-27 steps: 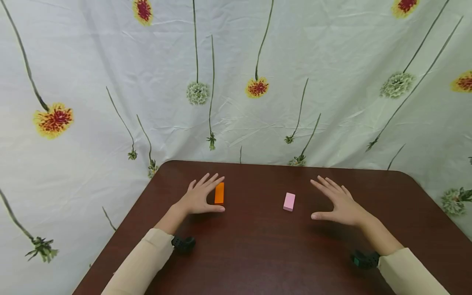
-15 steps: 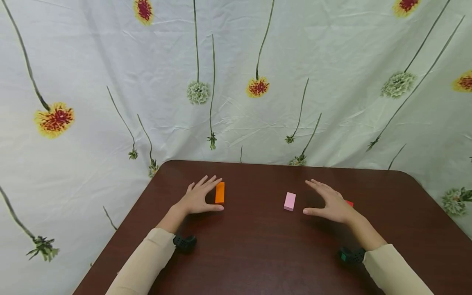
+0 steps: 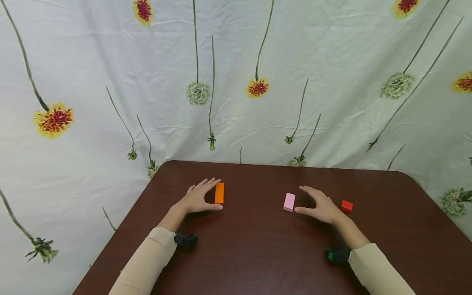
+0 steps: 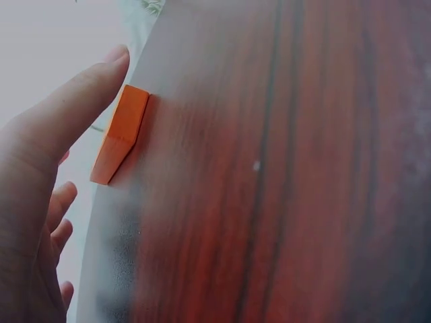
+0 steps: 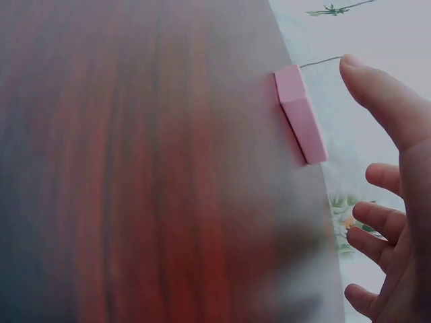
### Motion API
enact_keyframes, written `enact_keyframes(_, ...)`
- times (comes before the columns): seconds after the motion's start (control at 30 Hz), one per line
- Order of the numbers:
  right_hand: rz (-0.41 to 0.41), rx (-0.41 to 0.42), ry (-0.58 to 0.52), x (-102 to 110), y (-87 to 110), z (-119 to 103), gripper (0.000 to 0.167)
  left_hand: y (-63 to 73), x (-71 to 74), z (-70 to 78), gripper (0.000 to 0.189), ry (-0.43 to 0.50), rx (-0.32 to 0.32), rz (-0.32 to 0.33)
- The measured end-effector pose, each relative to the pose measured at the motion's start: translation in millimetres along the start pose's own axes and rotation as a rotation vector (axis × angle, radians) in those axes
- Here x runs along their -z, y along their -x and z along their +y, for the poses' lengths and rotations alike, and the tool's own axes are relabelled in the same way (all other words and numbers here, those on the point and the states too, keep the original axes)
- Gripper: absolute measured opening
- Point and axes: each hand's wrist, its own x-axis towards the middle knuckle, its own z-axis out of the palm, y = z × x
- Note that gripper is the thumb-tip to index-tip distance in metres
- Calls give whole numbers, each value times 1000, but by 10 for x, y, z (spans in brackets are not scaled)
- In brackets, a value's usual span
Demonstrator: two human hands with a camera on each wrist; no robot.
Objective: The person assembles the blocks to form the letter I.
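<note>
So both hands are out over a dark reddish-brown worktop (image 3: 254, 254), and there are three little blocks in play. The left hand (image 3: 197, 200) has its fingers reaching out loosely with the thumb spread well away from them, and the orange block (image 3: 219, 193) lies right at the mouth of that gap, index fingertip by its far end and thumb tip by its near end. Can't really tell if skin is touching it. The right hand (image 3: 321, 207) is pretty much a mirror of that: fingers relaxed and bent a bit, thumb apart, nothing in its grasp. The pink block (image 3: 289, 202) lies just past its thumb and fingertips, on the side toward the middle of the worktop, and the right wrist view shows a bit of space between thumb and block. Over on the outer side of the right hand there's a red block (image 3: 346, 206), shorter than the orange one, sitting near the knuckles. Both arms have cream sleeves (image 3: 147, 262) and a black band (image 3: 186, 241) at the wrist, and behind everything hangs a pale cloth (image 3: 166, 61) printed with long-stemmed flowers, yellow-and-red ones plus some whitish puffs.
</note>
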Motion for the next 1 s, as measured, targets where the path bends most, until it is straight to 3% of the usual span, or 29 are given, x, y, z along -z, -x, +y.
enact_keyframes(0.27,-11,-19,-44,-128,-27,-7,77,-27,-6,-3,100,13,16,-6)
enact_keyframes(1.0,79,-9,-57,-295,-79,-37,63,-84,-25,-14,98,42,18,-36)
